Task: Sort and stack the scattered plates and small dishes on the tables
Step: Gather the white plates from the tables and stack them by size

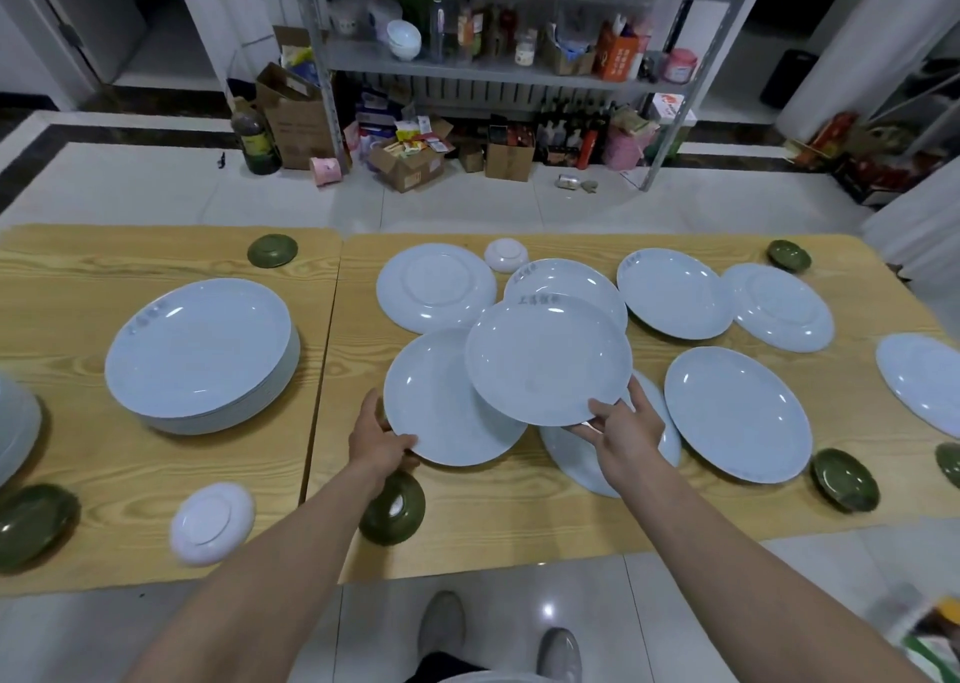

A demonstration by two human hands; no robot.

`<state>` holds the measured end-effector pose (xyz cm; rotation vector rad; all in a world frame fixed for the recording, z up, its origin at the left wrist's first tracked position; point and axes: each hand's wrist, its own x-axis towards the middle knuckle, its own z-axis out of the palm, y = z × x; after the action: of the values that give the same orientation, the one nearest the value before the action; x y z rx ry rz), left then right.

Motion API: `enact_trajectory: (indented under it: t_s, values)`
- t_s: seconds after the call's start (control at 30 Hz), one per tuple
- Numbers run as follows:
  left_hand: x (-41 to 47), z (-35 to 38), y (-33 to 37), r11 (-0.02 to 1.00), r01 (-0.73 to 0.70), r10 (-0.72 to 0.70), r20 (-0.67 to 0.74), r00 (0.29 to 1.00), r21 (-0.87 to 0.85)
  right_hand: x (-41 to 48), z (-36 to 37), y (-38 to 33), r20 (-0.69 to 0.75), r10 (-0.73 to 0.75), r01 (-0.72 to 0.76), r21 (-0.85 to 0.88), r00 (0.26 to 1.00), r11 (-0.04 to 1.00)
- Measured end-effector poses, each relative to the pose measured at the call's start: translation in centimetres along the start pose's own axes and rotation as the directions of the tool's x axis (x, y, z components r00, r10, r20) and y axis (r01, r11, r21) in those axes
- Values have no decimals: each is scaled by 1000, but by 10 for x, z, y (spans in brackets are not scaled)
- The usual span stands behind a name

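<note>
Two wooden benches stand side by side before a metal storage shelf (498,71), and white plates and small dishes lie scattered on them. The left hand (382,440) grips a white plate (434,412) at its near rim, with the thumb on top and the fingers curled under. The right hand (623,435) pinches the near rim of a second white plate (545,360), which hangs slightly tilted above the first and overlaps its right side. Under the right hand a third plate (571,456) lies flat on the right bench (519,518). Just below the left wrist sits a green small dish (393,512). Well to the left of the left hand, on the left bench (130,474), stands a tall stack of plates (200,352) of the same kind.

I judge that the step in hand is the gathering of the large plates: the plate in the right hand looks ready to be set into the one in the left. The next move calls for bringing both plates level, so that one nests in the other without sliding. The pair can then be carried leftward to the stack.
</note>
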<state>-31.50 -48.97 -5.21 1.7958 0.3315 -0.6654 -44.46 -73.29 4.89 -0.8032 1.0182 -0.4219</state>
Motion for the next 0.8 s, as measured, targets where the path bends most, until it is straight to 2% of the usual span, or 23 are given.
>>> enact_trajectory:
  t_s: [0.43, 0.63, 0.8]
  values:
    - [-12, 2, 7, 952, -37, 40, 1, 999, -305, -15, 11, 0, 62, -19, 16, 43, 998, 999]
    - [-39, 0, 20, 897, -66, 46, -57, 997, -438, -20, 15, -12, 151, -36, 27, 60, 988, 998]
    - [-68, -11, 32, 869, -128, 79, -122, 989, -479, -28, 25, -19, 220, -38, 20, 80, 975, 997]
